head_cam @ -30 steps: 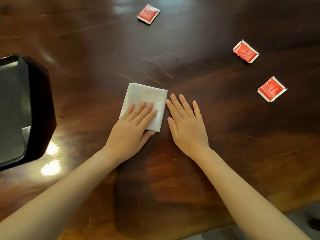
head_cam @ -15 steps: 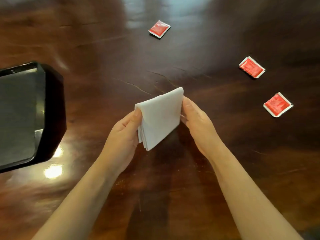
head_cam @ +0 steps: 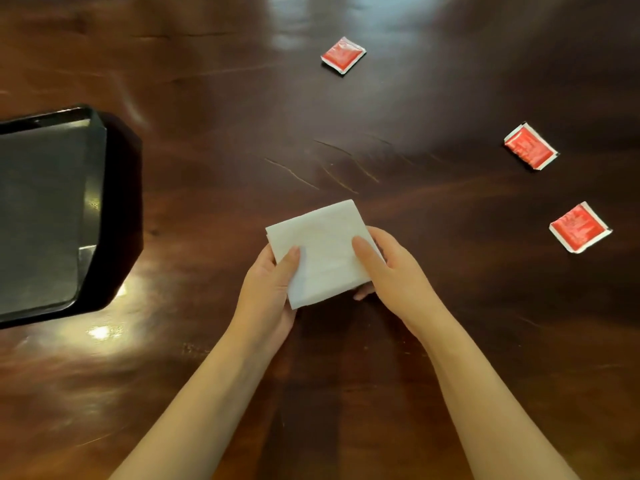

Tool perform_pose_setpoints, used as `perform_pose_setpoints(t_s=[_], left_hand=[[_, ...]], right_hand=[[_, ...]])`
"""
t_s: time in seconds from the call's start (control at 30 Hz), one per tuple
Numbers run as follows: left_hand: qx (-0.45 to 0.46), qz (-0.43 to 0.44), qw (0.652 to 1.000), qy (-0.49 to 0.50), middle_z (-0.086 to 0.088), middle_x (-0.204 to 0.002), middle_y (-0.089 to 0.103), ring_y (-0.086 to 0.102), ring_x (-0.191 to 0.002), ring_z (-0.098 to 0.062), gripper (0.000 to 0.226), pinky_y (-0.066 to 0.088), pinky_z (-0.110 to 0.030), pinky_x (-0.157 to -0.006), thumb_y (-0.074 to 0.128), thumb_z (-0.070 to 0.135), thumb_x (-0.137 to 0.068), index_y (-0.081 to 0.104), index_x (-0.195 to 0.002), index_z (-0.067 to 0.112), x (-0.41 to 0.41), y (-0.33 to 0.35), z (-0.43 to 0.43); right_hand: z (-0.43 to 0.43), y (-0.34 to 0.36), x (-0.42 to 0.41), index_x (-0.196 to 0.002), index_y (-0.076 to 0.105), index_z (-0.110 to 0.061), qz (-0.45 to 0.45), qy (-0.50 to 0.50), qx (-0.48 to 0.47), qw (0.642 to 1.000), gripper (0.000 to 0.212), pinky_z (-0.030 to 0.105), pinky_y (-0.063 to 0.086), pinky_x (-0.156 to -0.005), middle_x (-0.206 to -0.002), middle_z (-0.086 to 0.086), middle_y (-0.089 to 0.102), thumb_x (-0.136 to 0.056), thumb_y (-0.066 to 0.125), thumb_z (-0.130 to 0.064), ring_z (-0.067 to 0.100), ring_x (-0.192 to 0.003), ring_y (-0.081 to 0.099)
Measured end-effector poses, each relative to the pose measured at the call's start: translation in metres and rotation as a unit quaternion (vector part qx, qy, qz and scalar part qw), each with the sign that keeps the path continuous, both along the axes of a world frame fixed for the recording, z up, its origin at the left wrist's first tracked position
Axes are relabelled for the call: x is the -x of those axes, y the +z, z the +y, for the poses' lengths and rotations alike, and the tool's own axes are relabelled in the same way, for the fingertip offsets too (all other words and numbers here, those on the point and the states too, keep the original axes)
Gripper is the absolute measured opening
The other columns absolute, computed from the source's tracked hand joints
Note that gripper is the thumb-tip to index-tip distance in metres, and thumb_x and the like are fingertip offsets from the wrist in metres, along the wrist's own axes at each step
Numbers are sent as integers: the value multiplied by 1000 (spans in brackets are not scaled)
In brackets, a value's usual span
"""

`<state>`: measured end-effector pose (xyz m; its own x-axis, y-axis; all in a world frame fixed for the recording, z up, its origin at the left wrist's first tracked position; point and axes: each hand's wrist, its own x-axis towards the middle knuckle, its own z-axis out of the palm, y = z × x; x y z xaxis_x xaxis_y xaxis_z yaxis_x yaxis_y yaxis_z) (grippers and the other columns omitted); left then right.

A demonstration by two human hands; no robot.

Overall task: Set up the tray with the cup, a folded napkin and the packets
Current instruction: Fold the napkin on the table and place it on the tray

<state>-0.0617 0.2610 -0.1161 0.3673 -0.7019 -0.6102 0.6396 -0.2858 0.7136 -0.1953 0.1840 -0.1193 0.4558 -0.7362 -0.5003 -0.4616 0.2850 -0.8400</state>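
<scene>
A white napkin (head_cam: 322,247), folded into a square, is held just above the dark wooden table by both hands. My left hand (head_cam: 270,292) pinches its left edge, thumb on top. My right hand (head_cam: 391,271) grips its right edge, thumb on top and fingers underneath. A black tray (head_cam: 93,202) lies at the left edge of the view, with nothing visible inside it. Three red packets lie on the table: one at the far centre (head_cam: 343,55), one at the right (head_cam: 530,147), one nearer at the right (head_cam: 580,227). No cup is in view.
The wooden table (head_cam: 214,140) is glossy, with scratches beyond the napkin and bright light reflections near the tray's front corner. The tray runs out of the frame on the left.
The napkin lay flat under both palms a second ago. Both hands then lifted it, and it now sits more level between them, with the right thumb moved on top.
</scene>
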Motion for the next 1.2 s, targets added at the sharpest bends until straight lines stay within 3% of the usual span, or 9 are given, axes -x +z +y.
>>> perform_pose_setpoints(t_s=[0.1, 0.23, 0.3, 0.4, 0.5, 0.7, 0.8, 1.03, 1.2], left_hand=[[12, 9, 1000, 10, 2, -107, 71, 68, -98, -15, 31, 58, -30, -77, 56, 24, -88, 55, -119, 21, 4, -3, 0], [11, -40, 999, -24, 3, -123, 61, 60, -113, -15, 66, 53, -36, -90, 73, 25, -71, 44, -131, 27, 18, -6, 9], [0, -76, 997, -26, 6, -125, 58, 57, -116, -13, 72, 52, -38, -93, 78, 28, -70, 42, -132, 31, 20, -10, 15], [-14, -132, 991, -30, 10, -126, 57, 56, -116, -10, 72, 51, -40, -95, 77, 27, -71, 41, -133, 35, 20, -15, 19], [6, -174, 984, -41, 8, -129, 55, 55, -119, -13, 72, 50, -43, -95, 75, 22, -75, 38, -135, 36, 17, -17, 21], [103, 53, 993, 0, -7, -135, 54, 54, -122, -22, 55, 48, -40, -95, 57, 9, -86, 41, -137, 18, 13, -8, 24], [104, 96, 989, 43, -12, -132, 57, 57, -119, -24, 51, 51, -38, -92, 53, 6, -84, 44, -134, 9, 14, -4, 25], [94, -13, 994, 57, -2, -120, 65, 59, -116, -16, 36, 51, -37, -93, 52, 14, -87, 54, -122, 22, -3, 21, 18], [55, -136, 987, 68, 7, -120, 63, 57, -116, -11, 32, 50, -33, -96, 47, 24, -93, 53, -122, 33, -36, 37, 18]], right_hand=[[5, -8, -2, -126, 46, -26, 31, -35, 31, 998, 34, 12, 48, -48, -103, -4, 60, -95, 39, -40, 10, -59, 58], [14, -18, -9, -126, 45, -26, 52, -85, 88, 991, 33, 8, 44, -43, -113, -3, 58, -96, 38, -38, 15, -81, 62], [16, -18, -10, -129, 42, -27, 48, -91, 85, 991, 36, 7, 45, -44, -113, -5, 57, -95, 40, -39, 14, -78, 64], [17, -15, -2, -130, 40, -27, 17, -87, 48, 995, 37, 13, 53, -53, -108, -8, 58, -94, 43, -37, 6, -66, 66], [22, -13, 5, -131, 42, -30, -16, -82, 18, 996, 39, 18, 57, -66, -113, -12, 56, -93, 49, -31, 5, -82, 67], [20, -5, 11, -115, 53, -35, -109, -158, -10, 981, 31, 16, 54, -65, -112, -18, 60, -87, 60, -25, 4, -100, 62], [19, -3, 9, -114, 55, -35, -121, -162, -5, 979, 32, 19, 55, -74, -112, -17, 63, -85, 62, -26, 3, -102, 62], [13, 11, -7, -113, 59, -37, -150, -161, 0, 976, 31, 35, 54, -89, -111, -11, 67, -84, 63, -26, 8, -104, 63], [12, 26, -50, -104, 60, -42, -177, -154, 30, 972, 27, 26, 55, -85, -108, -17, 67, -83, 64, -25, 2, -103, 62]])
